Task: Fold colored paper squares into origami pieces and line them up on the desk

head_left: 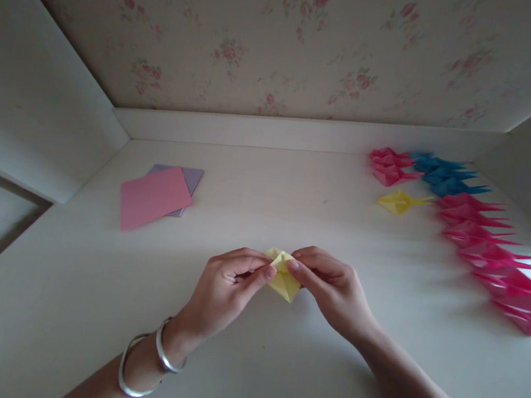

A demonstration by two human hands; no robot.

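Note:
A small piece of folded yellow paper (285, 283) is held between both hands, a little above the white table. My left hand (230, 288) pinches its left edge between thumb and fingers. On the opposite edge, my right hand (331, 291) presses its thumb on the front, with the fingers behind. The paper has a diamond-like shape with a point toward me and creases across its face. Parts of its sides are hidden by the fingertips. Two silver bangles circle my left wrist.
Pink paper sheets (154, 198) overlap purple sheets (193, 179) at the left. At the right stand folded paper figures: pink ones (486, 255) in a row, blue ones (447, 173), and one yellow figure (399, 202). A flowered wall (264, 50) rises behind the table (266, 192).

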